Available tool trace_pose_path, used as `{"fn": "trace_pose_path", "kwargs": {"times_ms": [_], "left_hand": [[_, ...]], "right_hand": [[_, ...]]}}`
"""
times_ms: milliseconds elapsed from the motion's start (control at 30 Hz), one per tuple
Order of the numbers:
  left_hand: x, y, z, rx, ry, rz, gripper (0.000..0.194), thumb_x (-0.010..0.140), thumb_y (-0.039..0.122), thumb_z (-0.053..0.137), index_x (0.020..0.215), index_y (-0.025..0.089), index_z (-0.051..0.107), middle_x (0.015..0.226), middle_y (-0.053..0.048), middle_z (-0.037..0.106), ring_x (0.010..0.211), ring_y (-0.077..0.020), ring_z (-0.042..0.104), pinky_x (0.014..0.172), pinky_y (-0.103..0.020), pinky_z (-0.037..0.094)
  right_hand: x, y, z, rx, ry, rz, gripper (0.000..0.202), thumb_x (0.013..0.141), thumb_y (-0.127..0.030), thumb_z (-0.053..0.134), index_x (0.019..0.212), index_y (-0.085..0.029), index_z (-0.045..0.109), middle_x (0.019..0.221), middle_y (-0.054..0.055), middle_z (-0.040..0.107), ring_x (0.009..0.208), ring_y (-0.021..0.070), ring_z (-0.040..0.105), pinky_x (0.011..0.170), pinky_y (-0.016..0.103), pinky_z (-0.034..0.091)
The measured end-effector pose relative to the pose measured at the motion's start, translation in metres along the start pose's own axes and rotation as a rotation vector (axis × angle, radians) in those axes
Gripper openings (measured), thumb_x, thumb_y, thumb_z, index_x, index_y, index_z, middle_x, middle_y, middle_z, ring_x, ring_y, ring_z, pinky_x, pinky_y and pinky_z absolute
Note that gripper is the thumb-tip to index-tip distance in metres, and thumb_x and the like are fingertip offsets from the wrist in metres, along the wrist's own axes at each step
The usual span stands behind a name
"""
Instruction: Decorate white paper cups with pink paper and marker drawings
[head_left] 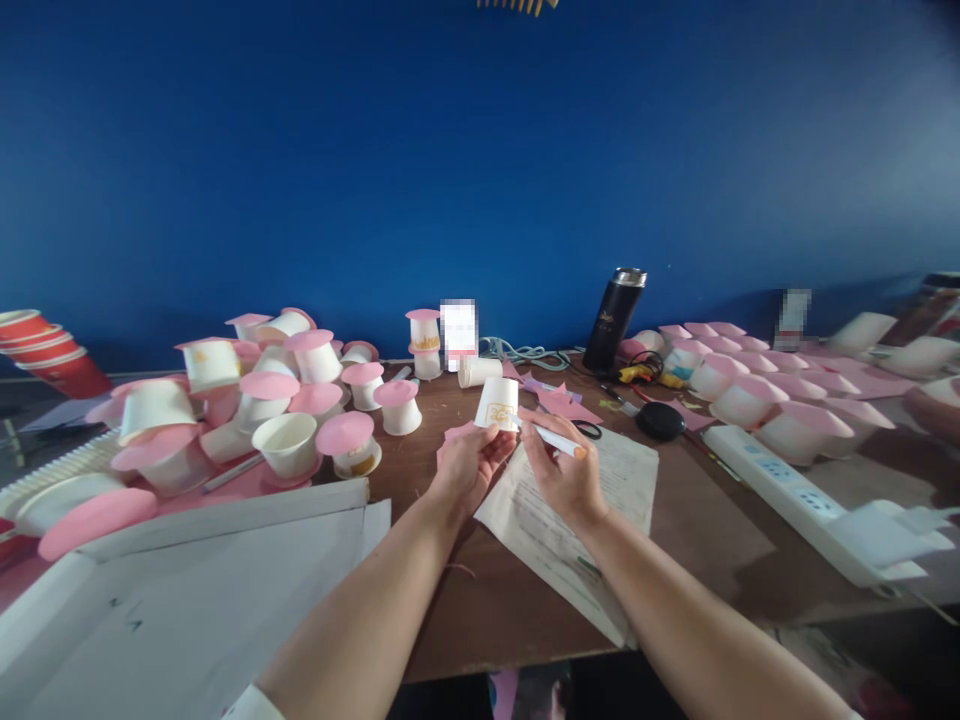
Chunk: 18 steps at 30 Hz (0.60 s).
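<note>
In the middle of the head view my left hand (471,468) grips a white paper cup (495,398) low on its side, the cup turned bottom up. Yellow-orange line marks show on the cup's wall. My right hand (564,470) is closed round a white marker pen (551,436) with an orange end, its tip at or close to the cup's right side. Beneath the hands lies a sheet of printed paper (626,480). Just behind the cup a stack of white paper cups (480,373) lies on its side, and pink paper pieces (566,403) are to the right.
Many white cups topped with pink paper discs (345,433) crowd the left. More pink-topped cups (802,425) stand at the right by a power strip (787,500). A black flask (615,318) stands against the blue wall. An open white box (225,600) fills the front left.
</note>
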<state>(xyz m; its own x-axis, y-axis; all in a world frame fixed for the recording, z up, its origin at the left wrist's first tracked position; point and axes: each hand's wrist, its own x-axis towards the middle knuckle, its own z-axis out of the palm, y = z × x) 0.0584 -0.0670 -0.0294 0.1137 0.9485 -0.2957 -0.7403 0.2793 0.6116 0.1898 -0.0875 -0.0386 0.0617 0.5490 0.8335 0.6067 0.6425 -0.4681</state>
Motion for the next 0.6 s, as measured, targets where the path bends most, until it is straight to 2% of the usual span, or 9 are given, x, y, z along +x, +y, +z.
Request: {"fn": "trace_pose_path", "kwargs": {"times_ms": [200, 600], "left_hand": [[0.0003, -0.0012, -0.0008, -0.002, -0.015, -0.004, 0.019, 0.084, -0.003, 0.055, 0.073, 0.006, 0.067, 0.067, -0.01, 0.07, 0.062, -0.0125, 0.069, 0.071, -0.023, 0.059], [0.0011, -0.0015, -0.0027, 0.014, -0.022, 0.0, 0.01, 0.08, -0.001, 0.062, 0.076, 0.007, 0.068, 0.069, -0.01, 0.071, 0.065, -0.0135, 0.069, 0.074, -0.025, 0.058]], "right_hand": [[0.0, -0.0009, 0.0, 0.003, -0.003, 0.008, 0.015, 0.094, -0.023, 0.059, 0.1, -0.022, 0.072, 0.096, 0.006, 0.078, 0.092, 0.0215, 0.074, 0.088, 0.036, 0.06], [-0.0011, 0.0001, 0.0008, -0.001, 0.0, 0.021, 0.014, 0.095, -0.023, 0.058, 0.1, -0.022, 0.072, 0.096, 0.006, 0.078, 0.093, 0.0217, 0.074, 0.089, 0.037, 0.059]]}}
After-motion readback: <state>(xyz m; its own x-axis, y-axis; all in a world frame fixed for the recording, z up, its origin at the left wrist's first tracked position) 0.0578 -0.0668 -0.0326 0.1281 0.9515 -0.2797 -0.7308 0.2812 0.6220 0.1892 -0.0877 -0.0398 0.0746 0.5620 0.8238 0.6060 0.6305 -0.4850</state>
